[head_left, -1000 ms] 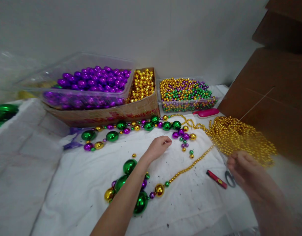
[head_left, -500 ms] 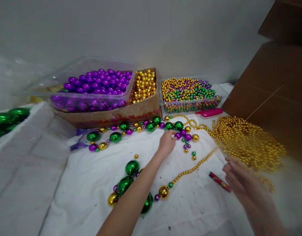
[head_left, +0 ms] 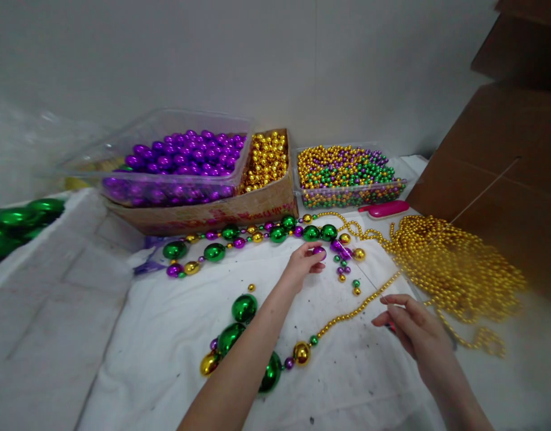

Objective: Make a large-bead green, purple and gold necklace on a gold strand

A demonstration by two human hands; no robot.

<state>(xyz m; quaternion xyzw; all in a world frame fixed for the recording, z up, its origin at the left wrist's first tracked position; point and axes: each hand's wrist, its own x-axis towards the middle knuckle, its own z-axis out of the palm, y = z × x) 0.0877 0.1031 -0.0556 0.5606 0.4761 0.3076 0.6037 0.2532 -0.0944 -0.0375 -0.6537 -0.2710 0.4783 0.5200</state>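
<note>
My left hand (head_left: 301, 267) pinches a shiny purple bead (head_left: 319, 253) just above the white cloth (head_left: 176, 335). My right hand (head_left: 417, 332) grips the near end of a thin, straight needle-like wire (head_left: 364, 276), whose far end points up and left toward loose purple beads (head_left: 346, 254). Small green, purple and gold beads (head_left: 342, 278) lie below these. A strand of gold beads (head_left: 351, 312) runs to a larger gold bead (head_left: 302, 354) and big green beads (head_left: 231, 339), partly hidden behind my left forearm.
A finished-looking bead strand (head_left: 214, 252) lies along a cardboard box (head_left: 203, 219). Clear tubs hold purple beads (head_left: 185, 155) and small mixed beads (head_left: 347, 170). A heap of gold strands (head_left: 455, 263), a pink-handled object (head_left: 388, 209) and a large carton (head_left: 491, 143) are on the right.
My left hand has picked up a purple bead and drawn it slightly back from the others. My right hand has moved left, bringing the needle-like wire toward the beads.
</note>
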